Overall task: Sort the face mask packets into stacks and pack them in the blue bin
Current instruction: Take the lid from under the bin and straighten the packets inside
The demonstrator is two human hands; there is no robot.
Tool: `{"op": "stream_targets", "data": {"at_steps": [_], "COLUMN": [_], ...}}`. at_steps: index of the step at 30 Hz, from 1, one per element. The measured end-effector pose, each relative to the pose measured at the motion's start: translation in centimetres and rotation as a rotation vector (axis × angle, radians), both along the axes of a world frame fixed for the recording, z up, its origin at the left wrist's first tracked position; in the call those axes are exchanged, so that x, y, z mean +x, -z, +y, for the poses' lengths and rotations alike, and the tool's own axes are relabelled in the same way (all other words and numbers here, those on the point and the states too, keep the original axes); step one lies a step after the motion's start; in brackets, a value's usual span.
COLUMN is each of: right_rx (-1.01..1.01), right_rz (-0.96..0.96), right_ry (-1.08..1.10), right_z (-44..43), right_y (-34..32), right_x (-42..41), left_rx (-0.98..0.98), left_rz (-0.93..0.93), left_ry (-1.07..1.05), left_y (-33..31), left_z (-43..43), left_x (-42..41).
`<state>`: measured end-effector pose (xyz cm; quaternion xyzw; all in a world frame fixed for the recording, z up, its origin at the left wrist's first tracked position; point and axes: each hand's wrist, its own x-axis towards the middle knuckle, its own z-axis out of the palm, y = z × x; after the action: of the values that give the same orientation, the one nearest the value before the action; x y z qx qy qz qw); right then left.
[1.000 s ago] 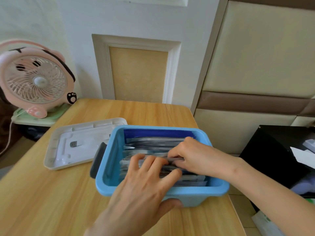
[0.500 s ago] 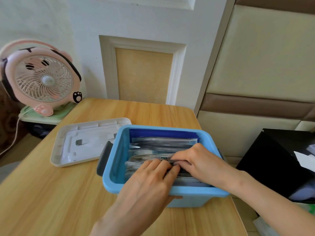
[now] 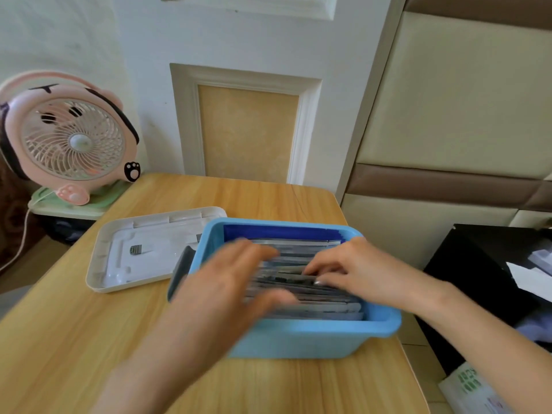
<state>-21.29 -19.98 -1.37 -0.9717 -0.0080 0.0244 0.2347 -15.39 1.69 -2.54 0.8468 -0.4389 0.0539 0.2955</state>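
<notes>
The blue bin (image 3: 313, 339) stands at the right side of the wooden table, filled with a row of silvery face mask packets (image 3: 301, 289) standing on edge. My left hand (image 3: 230, 282) is blurred by motion over the bin's left half, fingers spread and fairly straight above the packets, holding nothing. My right hand (image 3: 349, 270) rests on the packets at the bin's right half, its fingertips bent down onto their top edges. Whether it pinches a packet is hidden by the fingers.
The bin's white lid (image 3: 143, 249) lies upside down on the table to the left of the bin. A pink desk fan (image 3: 65, 138) stands beyond the table's far left corner. A black box (image 3: 478, 282) sits off the table's right edge. The table (image 3: 59, 339) runs to a white wall.
My left hand has lifted off the packets and swung toward the bin's left side, fingers spreading. My right hand has stayed on the packets. The camera has shifted, so the bin sits further right.
</notes>
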Motion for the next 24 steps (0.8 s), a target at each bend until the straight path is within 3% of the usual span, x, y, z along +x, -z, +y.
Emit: {"op": "stream_targets", "data": {"at_steps": [1, 3, 5, 8, 13, 20, 24], "right_rx": [0.037, 0.089, 0.027, -0.090, -0.308, -0.072, -0.004], "right_rz": [-0.041, -0.173, -0.241, -0.097, -0.016, -0.144, -0.080], "right_ry": [0.070, 0.186, 0.235, 0.215, 0.169, 0.283, 0.252], "right_z": [-0.6, -1.8, -2.4, -2.2, -1.4, -1.8, -2.2], "right_y": [-0.7, -2.2, -3.0, -2.7, -0.9, 0.3, -0.1], "right_x": [-0.6, -1.9, -2.8, -3.6, -4.0, -4.0, -4.7], "left_rx": [0.031, 0.286, 0.513, 0.718, 0.829, 0.804, 0.812], "left_rz": [-0.077, -0.146, -0.181, -0.231, -0.200, -0.056, 0.005], "left_ry": [-0.122, -0.313, -0.303, -0.234, -0.112, -0.112, -0.106], "left_y": [-0.6, -1.5, -2.0, -1.7, -1.4, -0.9, -1.2], "left_z": [0.6, 1.3, 1.0, 0.3, -0.8, -1.1, -0.9], "left_x": [0.7, 2.1, 2.9, 3.8, 4.0, 4.3, 4.4]}}
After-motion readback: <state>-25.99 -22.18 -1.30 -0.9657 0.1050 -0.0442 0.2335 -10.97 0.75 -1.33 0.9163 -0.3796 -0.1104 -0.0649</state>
